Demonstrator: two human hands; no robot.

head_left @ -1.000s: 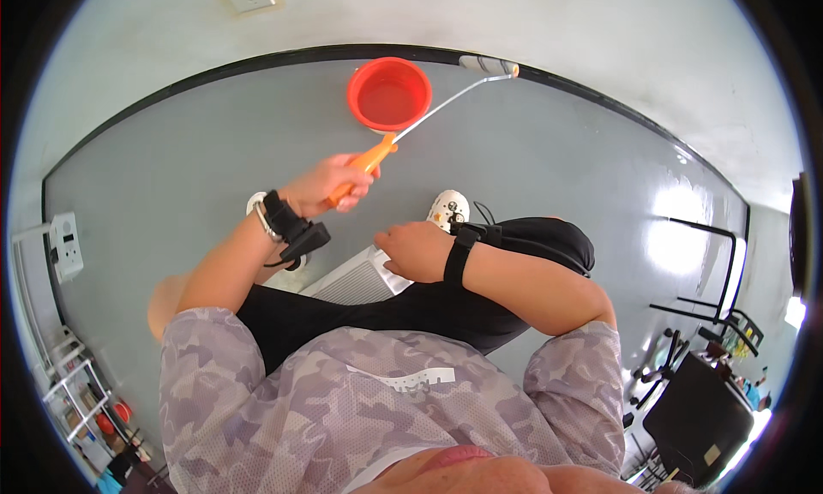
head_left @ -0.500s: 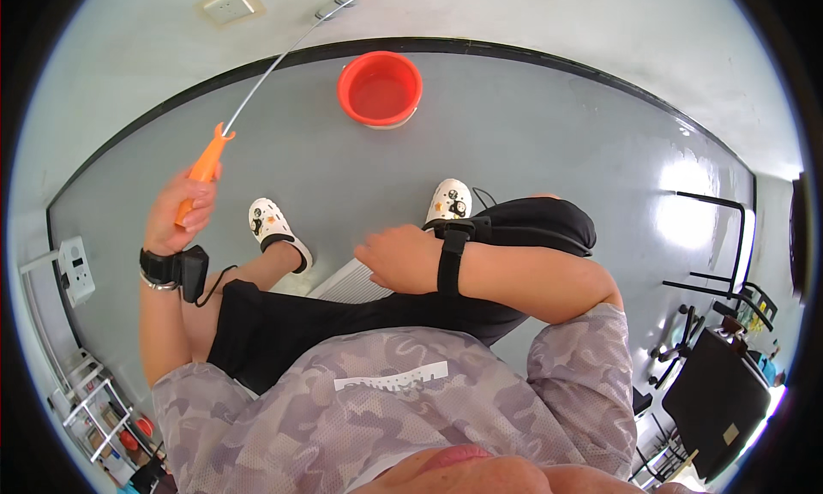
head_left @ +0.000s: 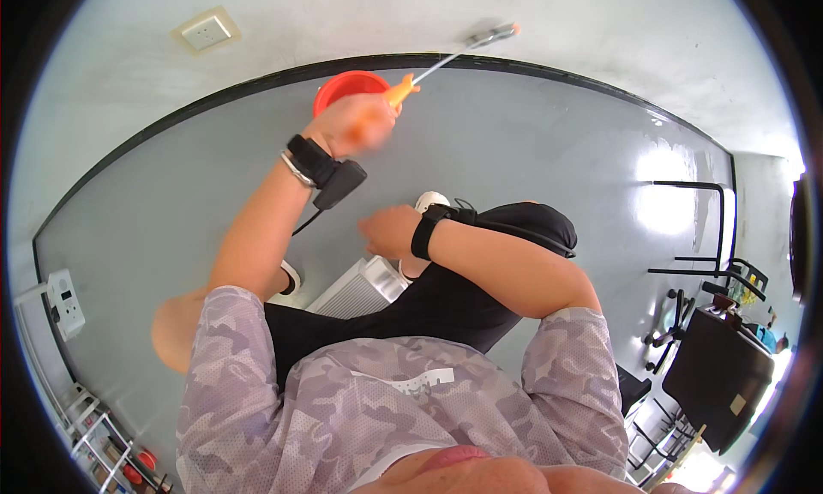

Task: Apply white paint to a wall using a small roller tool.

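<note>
My left hand is closed around the orange handle of a small paint roller. A thin metal rod runs from the handle to a narrow grey roller head, which is up against or very near the white wall. Motion blurs my fingers on the handle. Behind that hand, a red bucket stands on the floor by the wall, partly covered by it. My right hand hangs by my right knee, its fingers loosely curled in, with nothing visible in them.
A ribbed white box-like object is beneath me between my legs. A wall socket is at the upper left, and a black skirting strip edges the grey floor. Black metal frames and a dark chair stand at right.
My left hand has swung to the right with the paint roller, from the far left to in front of the bucket. The roller head has shifted right along the wall. My right hand has barely moved.
</note>
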